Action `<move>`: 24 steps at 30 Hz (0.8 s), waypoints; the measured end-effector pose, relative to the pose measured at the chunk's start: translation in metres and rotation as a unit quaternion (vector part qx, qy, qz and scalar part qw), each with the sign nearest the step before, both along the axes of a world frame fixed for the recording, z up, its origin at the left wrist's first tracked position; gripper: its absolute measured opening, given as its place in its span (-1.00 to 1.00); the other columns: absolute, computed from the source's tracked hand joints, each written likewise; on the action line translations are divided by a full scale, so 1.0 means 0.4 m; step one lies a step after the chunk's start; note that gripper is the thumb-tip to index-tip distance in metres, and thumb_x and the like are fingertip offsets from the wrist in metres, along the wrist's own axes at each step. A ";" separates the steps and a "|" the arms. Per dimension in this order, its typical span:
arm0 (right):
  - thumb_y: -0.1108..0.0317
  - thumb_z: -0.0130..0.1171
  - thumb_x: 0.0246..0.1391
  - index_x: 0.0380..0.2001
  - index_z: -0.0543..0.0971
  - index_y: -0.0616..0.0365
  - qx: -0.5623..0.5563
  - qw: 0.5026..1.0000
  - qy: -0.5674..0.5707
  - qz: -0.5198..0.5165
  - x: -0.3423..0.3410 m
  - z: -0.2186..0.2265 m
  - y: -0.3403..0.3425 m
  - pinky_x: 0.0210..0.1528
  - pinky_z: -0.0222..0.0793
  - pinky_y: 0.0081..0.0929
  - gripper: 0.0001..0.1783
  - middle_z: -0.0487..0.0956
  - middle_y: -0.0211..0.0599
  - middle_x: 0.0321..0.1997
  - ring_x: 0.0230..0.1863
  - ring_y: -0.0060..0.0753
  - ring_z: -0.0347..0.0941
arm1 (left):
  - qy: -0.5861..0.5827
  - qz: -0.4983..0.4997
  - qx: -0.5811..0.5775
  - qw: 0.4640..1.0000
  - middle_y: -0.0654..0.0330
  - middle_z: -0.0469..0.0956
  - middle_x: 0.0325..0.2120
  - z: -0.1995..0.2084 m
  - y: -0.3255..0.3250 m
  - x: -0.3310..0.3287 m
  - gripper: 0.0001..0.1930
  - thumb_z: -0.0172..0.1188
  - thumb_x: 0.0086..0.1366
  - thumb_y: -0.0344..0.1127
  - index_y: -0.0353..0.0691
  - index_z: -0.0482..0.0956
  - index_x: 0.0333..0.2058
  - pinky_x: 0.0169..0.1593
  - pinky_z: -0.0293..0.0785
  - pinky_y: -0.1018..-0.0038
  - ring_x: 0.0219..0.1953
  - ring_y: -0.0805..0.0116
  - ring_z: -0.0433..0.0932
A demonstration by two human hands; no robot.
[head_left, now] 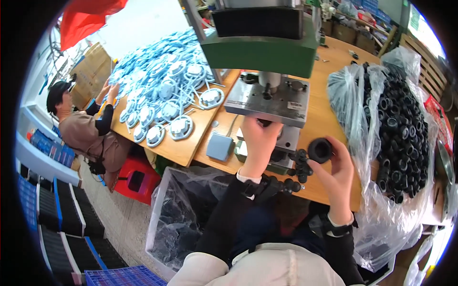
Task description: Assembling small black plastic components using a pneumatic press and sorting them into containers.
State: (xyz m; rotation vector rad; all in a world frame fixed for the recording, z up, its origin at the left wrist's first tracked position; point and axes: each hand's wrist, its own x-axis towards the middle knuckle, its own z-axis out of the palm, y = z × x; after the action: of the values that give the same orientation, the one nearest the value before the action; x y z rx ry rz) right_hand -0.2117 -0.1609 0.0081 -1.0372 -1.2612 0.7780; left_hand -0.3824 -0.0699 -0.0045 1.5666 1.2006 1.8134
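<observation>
My left hand [261, 143] reaches under the steel upper plate [267, 107] of a green press [262, 55]. Its fingertips are partly hidden there, curled around something dark. In front of the table's edge, my right hand [336, 174] pinches a round black cup-shaped part [319, 150] between thumb and fingers, its hollow side facing up. Just left of that part is a cluster of black knobby pieces [300, 166], a jointed arm by its look. Below the upper plate, the press's steel lower block [288, 138] shows between my hands.
A plastic-lined heap of black round parts [403, 138] is at the right. Many pale blue parts with cords [167, 90] cover the left table, where another person [81, 119] works. A grey box [220, 146] sits beside the press. A plastic-lined bin [183, 214] stands below the table.
</observation>
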 end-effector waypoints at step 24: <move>0.46 0.37 -0.20 -0.26 0.51 0.26 0.072 0.977 -0.199 0.029 -0.201 0.006 0.188 -0.35 0.38 -0.51 -0.63 0.54 -0.27 -0.40 -0.44 -0.40 0.45 | 0.297 0.262 -0.199 0.896 -0.10 0.37 0.07 -0.505 -0.479 -0.447 -0.37 0.36 0.03 -0.19 -0.35 0.37 0.03 0.20 0.18 0.12 0.16 -0.16 0.25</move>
State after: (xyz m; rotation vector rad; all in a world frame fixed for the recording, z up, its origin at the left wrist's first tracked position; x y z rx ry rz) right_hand -0.2923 -0.0856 0.0104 -1.0728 -1.6700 0.5253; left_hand -0.5612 -0.2614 -0.2065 1.6977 2.2974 1.2263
